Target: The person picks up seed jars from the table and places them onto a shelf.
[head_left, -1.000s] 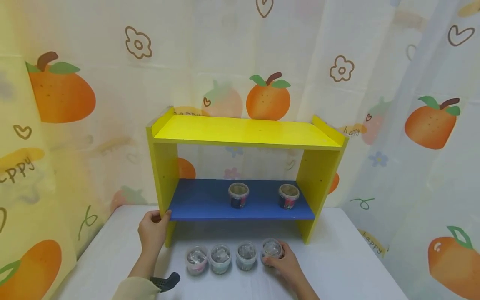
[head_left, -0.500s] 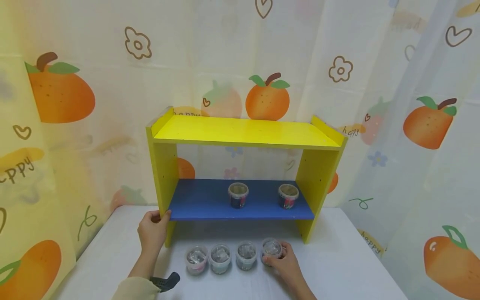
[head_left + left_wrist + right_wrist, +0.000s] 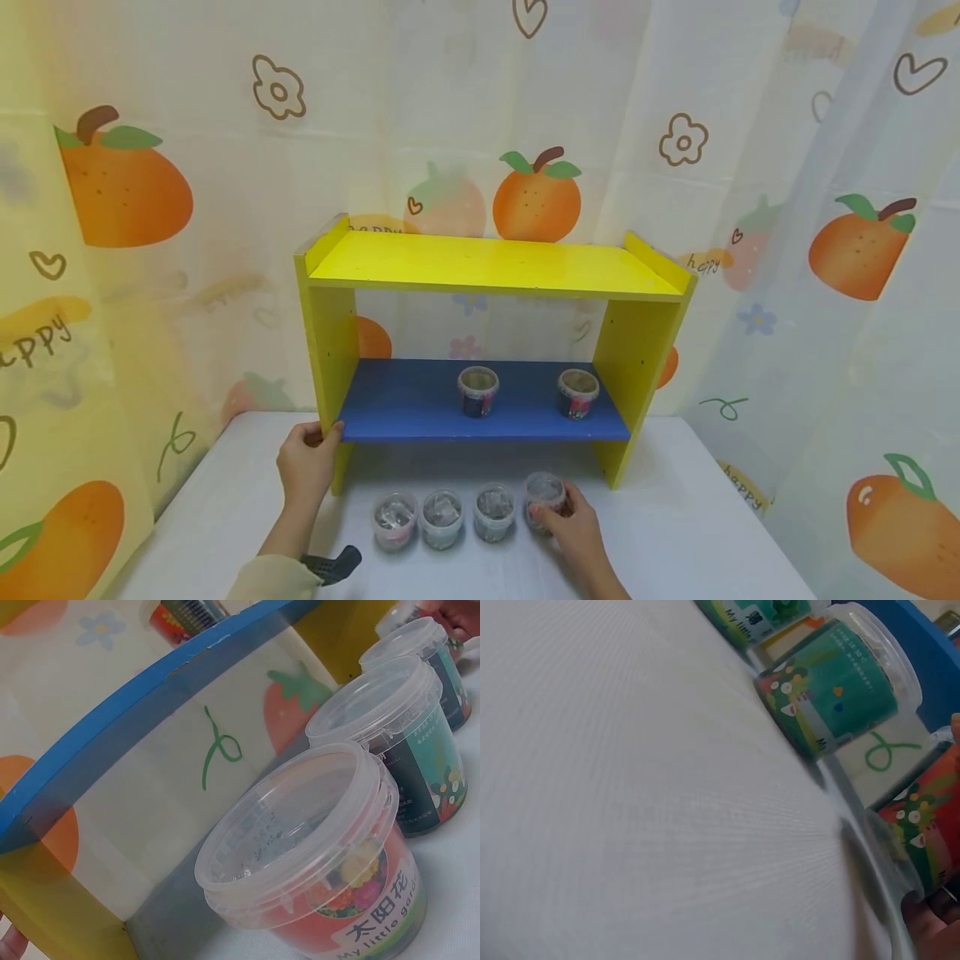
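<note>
My left hand grips the front edge of the yellow side panel of a two-tier shelf, beside the blue board. My right hand holds a small plastic plant pot at the right end of a row, thumb on its near side. In the right wrist view this pot shows a red, flower-printed label, with clear plastic at its base and fingertips below. To its left stand a pot with a teal label, another teal one and a pink-red one.
Two dark pots, one near the middle and one at the right, stand on the blue board. The yellow top board spans above. A fruit-printed curtain hangs behind the white table.
The pot in my right hand has lifted slightly and tilted, and the thumb sits higher on its side. My left hand stays on the shelf panel; the other pots have not moved.
</note>
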The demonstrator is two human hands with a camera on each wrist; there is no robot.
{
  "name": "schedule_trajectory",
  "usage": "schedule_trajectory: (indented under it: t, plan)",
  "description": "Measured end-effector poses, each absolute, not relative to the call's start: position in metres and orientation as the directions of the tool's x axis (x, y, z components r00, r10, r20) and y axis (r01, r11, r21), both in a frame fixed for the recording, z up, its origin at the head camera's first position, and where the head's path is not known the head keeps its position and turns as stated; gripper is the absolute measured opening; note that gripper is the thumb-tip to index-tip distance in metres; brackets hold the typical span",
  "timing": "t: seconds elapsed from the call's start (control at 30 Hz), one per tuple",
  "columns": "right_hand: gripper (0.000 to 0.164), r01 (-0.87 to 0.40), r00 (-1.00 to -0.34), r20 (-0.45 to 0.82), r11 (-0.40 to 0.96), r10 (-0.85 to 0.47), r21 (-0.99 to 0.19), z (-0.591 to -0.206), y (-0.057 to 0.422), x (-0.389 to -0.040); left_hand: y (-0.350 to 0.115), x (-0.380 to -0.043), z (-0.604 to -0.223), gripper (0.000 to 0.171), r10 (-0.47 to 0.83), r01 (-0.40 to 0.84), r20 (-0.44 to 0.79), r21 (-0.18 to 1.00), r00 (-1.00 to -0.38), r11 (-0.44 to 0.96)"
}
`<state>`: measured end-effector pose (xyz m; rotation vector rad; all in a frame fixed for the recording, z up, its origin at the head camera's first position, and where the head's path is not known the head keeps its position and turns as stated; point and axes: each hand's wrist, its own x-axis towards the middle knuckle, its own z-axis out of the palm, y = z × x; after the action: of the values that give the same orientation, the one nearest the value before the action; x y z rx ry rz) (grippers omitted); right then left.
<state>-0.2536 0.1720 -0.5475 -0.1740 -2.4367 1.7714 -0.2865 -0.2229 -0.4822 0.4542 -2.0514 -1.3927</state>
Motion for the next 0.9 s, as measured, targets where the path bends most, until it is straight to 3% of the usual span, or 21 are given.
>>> schedule_trajectory:
  t: [0.9]
  plan:
    - [0.062, -0.215, -0.943, 0.274, 0.283, 0.187, -0.935, -0.513, 0.167, -0.252, -0.222, -0.286, -0.483, 0.042, -0.589, 0.047, 0.284, 0.922, -0.756, 0.384]
